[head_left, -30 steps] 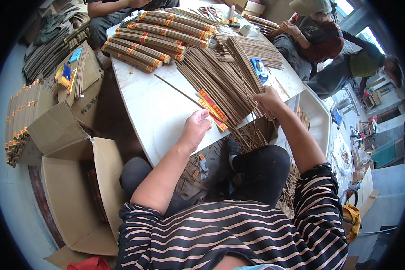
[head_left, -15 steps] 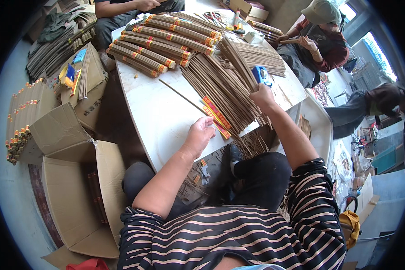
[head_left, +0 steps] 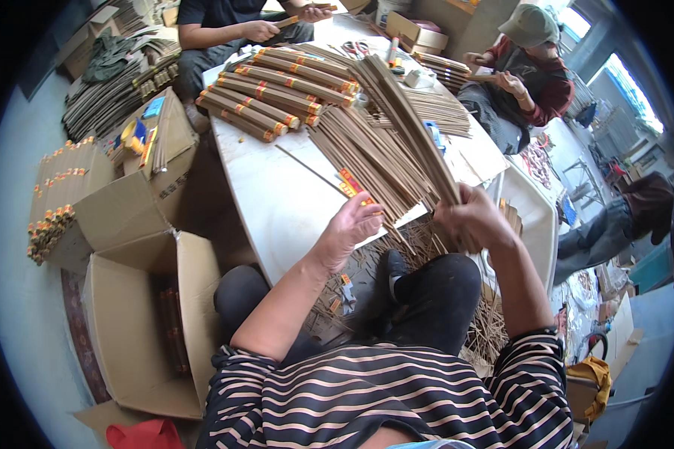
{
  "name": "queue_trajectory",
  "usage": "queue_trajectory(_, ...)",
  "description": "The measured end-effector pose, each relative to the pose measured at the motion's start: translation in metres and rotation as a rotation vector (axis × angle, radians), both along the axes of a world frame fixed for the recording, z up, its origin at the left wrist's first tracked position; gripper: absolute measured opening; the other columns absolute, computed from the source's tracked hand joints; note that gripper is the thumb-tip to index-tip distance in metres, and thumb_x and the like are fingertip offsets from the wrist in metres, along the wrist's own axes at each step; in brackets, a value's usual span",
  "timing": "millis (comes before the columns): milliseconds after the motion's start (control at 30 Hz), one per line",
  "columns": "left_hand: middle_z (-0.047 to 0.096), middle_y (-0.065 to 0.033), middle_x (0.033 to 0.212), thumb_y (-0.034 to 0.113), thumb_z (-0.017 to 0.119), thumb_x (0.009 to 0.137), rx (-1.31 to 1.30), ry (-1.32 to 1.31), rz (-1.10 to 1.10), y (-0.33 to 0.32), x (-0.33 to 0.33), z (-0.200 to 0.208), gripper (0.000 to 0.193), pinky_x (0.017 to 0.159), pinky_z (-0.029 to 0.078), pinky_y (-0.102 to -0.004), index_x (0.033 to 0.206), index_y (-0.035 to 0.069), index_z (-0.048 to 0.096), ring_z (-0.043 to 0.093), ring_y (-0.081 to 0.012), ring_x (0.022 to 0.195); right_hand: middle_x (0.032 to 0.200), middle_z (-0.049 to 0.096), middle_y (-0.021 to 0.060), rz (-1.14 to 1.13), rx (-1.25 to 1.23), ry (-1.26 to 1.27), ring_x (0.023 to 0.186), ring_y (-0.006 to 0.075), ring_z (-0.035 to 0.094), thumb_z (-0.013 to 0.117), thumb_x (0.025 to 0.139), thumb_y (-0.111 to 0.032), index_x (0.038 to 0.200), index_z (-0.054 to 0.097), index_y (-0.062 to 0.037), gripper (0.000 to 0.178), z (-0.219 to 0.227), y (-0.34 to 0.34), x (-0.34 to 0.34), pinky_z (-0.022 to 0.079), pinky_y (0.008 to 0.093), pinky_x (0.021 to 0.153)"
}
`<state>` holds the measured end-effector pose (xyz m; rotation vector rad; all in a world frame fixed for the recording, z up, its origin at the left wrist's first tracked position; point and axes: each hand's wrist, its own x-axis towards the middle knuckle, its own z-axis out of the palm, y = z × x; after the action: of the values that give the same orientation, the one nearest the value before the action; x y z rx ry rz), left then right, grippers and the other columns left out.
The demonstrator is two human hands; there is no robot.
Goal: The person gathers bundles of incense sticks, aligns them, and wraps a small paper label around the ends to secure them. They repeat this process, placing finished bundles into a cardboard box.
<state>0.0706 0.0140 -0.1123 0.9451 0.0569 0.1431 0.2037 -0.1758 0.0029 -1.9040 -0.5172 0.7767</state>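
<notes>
My right hand (head_left: 475,218) is wrapped round the lower end of a thick bundle of thin brown incense sticks (head_left: 412,123), which slants up and away to the left. Over the table's near edge, my left hand (head_left: 352,228) has its fingers pinched at red-and-yellow paper labels (head_left: 347,181), partly covering them. A single stick (head_left: 307,166) lies beside the labels. Between my hands and the stacked rolls, many loose incense sticks (head_left: 363,153) spread over the white table (head_left: 251,176). Wrapped incense bundles (head_left: 277,90) with red-and-yellow bands are stacked at the far left of the table.
An open cardboard box (head_left: 138,329) stands at my left, with more banded bundles (head_left: 60,183) behind it. A blue tape dispenser (head_left: 434,135) and scissors (head_left: 356,49) lie on the table. Two people sit across, each holding sticks. Loose sticks litter the floor below.
My right hand has drawn the bundle nearer and lower, lifting it over the loose sticks. My left hand has shifted right over the labels. The person across now extends both hands with a bundle.
</notes>
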Motion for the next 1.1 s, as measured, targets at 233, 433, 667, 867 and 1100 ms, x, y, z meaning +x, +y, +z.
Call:
queue_trajectory(233, 0.060, -0.0150, 0.104, 0.026, 0.069, 0.080, -0.377, -0.266, 0.098, 0.017, -0.021, 0.052, 0.061, 0.084, 0.050, -0.0420, 0.126, 0.005, 0.035, 0.062, -0.0244, 0.089, 0.071, 0.056, 0.0043, 0.361, 0.221, 0.547, 0.053, 0.0090, 0.051, 0.070, 0.067, -0.002, 0.088, 0.052, -0.0028, 0.028, -0.041, 0.031, -0.090, 0.041, 0.0204, 0.049)
queue_trajectory(433, 0.052, -0.0028, 0.069, 0.000, 0.063, 0.077, -0.141, -0.217, 0.375, 0.041, -0.042, 0.108, 0.026, 0.055, 0.046, -0.0251, 0.101, 0.002, 0.052, 0.051, -0.0121, 0.059, 0.080, 0.053, -0.0008, 0.516, 0.250, 0.190, 0.070, 0.0072, 0.051, 0.070, 0.073, -0.012, 0.095, 0.052, -0.0029, 0.030, -0.045, 0.086, -0.100, 0.043, 0.0211, 0.064)
queue_trajectory(667, 0.057, 0.0016, 0.075, -0.004, 0.065, 0.074, 0.358, -0.291, 0.378, 0.060, -0.043, 0.145, 0.033, 0.069, 0.045, -0.0218, 0.105, 0.000, 0.055, 0.054, -0.0075, 0.070, 0.075, 0.050, 0.0008, 0.359, 0.569, 0.065, 0.069, 0.0083, 0.047, 0.063, 0.073, -0.006, 0.087, 0.049, -0.0038, 0.020, -0.047, 0.155, -0.095, 0.042, 0.0245, 0.062)
queue_trajectory(867, 0.056, 0.0015, 0.079, -0.002, 0.067, 0.074, 0.385, -0.200, 0.398, 0.079, -0.034, 0.108, 0.026, 0.070, 0.044, -0.0217, 0.098, 0.004, 0.059, 0.054, -0.0067, 0.073, 0.076, 0.051, 0.0012, 0.319, 0.546, -0.083, 0.070, 0.0105, 0.047, 0.063, 0.076, -0.008, 0.091, 0.049, -0.0033, 0.021, -0.112, 0.184, -0.078, 0.043, 0.0282, 0.064)
queue_trajectory(1100, 0.056, 0.0017, 0.080, 0.000, 0.068, 0.075, 0.444, -0.206, 0.410, 0.074, -0.032, 0.122, 0.021, 0.068, 0.044, -0.0220, 0.093, 0.006, 0.059, 0.053, -0.0070, 0.071, 0.082, 0.053, 0.0006, 0.443, 0.597, 0.100, 0.075, 0.0096, 0.048, 0.062, 0.078, -0.007, 0.100, 0.052, -0.0040, 0.024, -0.085, 0.179, -0.080, 0.043, 0.0264, 0.069)
